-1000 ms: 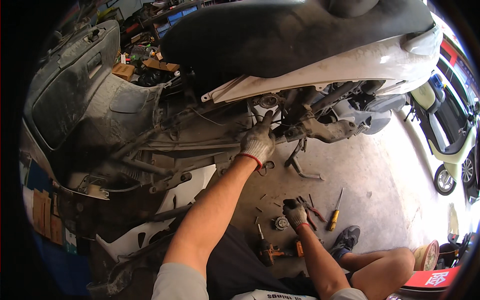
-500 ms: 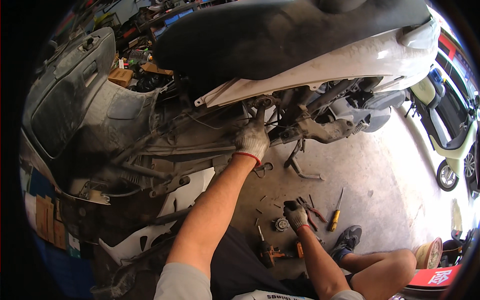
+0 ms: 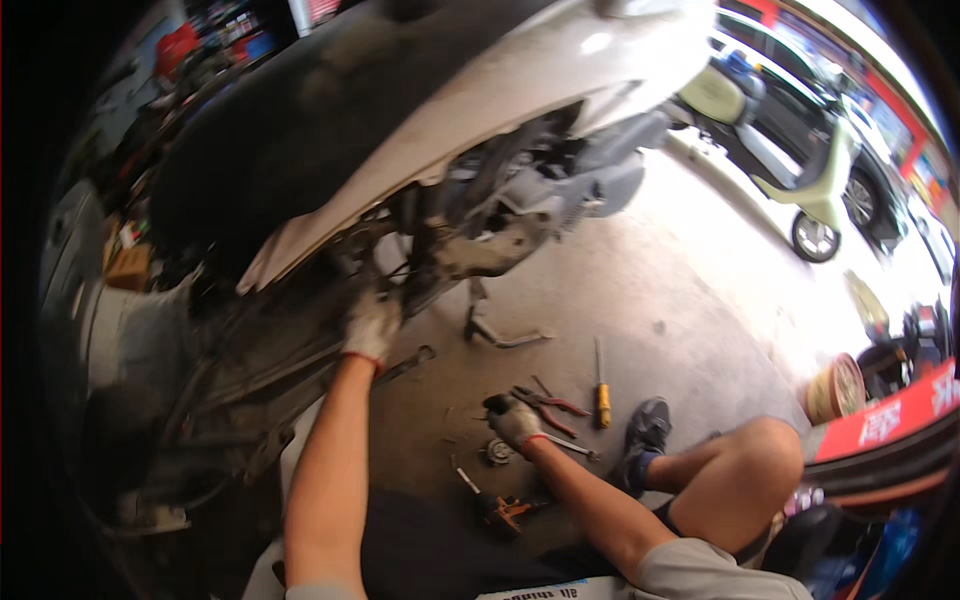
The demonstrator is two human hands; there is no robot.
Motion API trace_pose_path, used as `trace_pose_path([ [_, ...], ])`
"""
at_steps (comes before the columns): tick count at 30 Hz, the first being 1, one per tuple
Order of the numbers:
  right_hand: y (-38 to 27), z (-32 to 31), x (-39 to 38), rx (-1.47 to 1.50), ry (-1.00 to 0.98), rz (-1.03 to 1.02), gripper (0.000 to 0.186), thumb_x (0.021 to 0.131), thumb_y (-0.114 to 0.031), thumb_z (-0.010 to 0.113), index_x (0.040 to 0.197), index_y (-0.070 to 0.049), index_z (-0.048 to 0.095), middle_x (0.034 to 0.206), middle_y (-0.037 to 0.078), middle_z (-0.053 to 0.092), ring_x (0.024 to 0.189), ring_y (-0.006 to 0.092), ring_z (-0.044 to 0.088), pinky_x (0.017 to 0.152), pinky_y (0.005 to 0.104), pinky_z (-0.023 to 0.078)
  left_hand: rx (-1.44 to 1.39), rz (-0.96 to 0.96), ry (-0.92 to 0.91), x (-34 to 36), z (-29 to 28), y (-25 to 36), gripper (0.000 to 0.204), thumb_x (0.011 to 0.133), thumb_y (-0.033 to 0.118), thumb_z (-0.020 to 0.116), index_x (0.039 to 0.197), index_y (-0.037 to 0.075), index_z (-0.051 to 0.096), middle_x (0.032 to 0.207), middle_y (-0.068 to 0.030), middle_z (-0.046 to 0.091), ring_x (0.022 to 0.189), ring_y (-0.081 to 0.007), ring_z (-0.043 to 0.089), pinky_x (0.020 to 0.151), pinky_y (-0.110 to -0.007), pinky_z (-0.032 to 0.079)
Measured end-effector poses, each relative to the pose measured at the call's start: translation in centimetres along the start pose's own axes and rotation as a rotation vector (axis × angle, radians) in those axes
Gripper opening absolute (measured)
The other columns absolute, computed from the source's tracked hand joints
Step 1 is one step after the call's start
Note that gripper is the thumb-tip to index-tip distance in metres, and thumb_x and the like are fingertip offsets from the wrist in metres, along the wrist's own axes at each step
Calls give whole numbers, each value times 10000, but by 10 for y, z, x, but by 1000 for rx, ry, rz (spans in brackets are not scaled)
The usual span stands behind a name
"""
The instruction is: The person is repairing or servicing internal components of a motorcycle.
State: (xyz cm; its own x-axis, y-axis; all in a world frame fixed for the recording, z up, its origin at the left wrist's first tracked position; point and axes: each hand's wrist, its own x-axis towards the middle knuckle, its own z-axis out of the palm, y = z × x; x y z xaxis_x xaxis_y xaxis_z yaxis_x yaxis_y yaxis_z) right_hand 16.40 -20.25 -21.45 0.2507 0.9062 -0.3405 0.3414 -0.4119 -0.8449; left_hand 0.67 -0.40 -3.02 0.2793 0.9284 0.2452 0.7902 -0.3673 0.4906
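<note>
My left hand (image 3: 374, 328), in a pale work glove with a red cuff, reaches up into the frame of a partly stripped scooter (image 3: 480, 250). Its fingertips are blurred against dark parts under the white side panel (image 3: 450, 130). My right hand (image 3: 514, 420), gloved with dark fingertips, is low over the floor with its fingers curled in; what they hold, if anything, is hidden. Close to it lie red-handled pliers (image 3: 555, 403), a wrench (image 3: 572, 447) and a small round metal part (image 3: 497, 452). A yellow-handled screwdriver (image 3: 603, 400) lies farther right.
An orange and black power drill (image 3: 503, 513) lies by my legs. The scooter's stand (image 3: 500, 335) juts down over the concrete floor. Farther right are a round tub (image 3: 836, 388), a red panel (image 3: 885, 420) and a pale green scooter (image 3: 800, 180). Several small pins lie near the round part.
The view has swung right, so the scooter and tools sit farther left. My left hand stays up inside the frame; my right hand stays low beside the pliers and round part.
</note>
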Motion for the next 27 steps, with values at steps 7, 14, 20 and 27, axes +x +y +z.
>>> trace_pose_path([
  [7, -45, -19, -9, 34, -13, -29, 377, 890, -373, 564, 1149, -124, 681, 1145, 125, 686, 1099, 298, 635, 940, 386, 482, -203, -100, -83, 0, -5, 1, 646, 916, 234, 584, 1488, 85, 324, 1359, -225, 526, 1206, -356, 550, 1036, -420, 413],
  [14, -125, -22, -11, 112, 39, -263, 388, 908, -406, 549, 1114, -107, 685, 1098, 158, 688, 1066, 343, 630, 906, 421, 489, 32, 124, 67, -7, -13, -8, 653, 908, 227, 589, 1488, 75, 330, 1352, -242, 527, 1222, -373, 539, 1045, -418, 408],
  [20, -193, -2, 30, -94, 294, -593, 440, 921, -399, 547, 1239, -98, 585, 1055, 223, 645, 981, 411, 618, 858, 475, 491, -31, -142, -139, -10, -33, -13, 649, 908, 294, 581, 1475, 71, 357, 1413, -230, 476, 1304, -376, 465, 1085, -421, 378],
  [27, -251, -2, 59, -82, 310, -604, 777, 896, -409, 590, 1503, -60, 254, 1440, 261, 411, 1232, 435, 512, 993, 483, 442, -67, 193, 75, -11, -26, -51, 572, 919, 236, 526, 1463, 115, 395, 1459, -185, 430, 1342, -364, 411, 1104, -430, 359],
])
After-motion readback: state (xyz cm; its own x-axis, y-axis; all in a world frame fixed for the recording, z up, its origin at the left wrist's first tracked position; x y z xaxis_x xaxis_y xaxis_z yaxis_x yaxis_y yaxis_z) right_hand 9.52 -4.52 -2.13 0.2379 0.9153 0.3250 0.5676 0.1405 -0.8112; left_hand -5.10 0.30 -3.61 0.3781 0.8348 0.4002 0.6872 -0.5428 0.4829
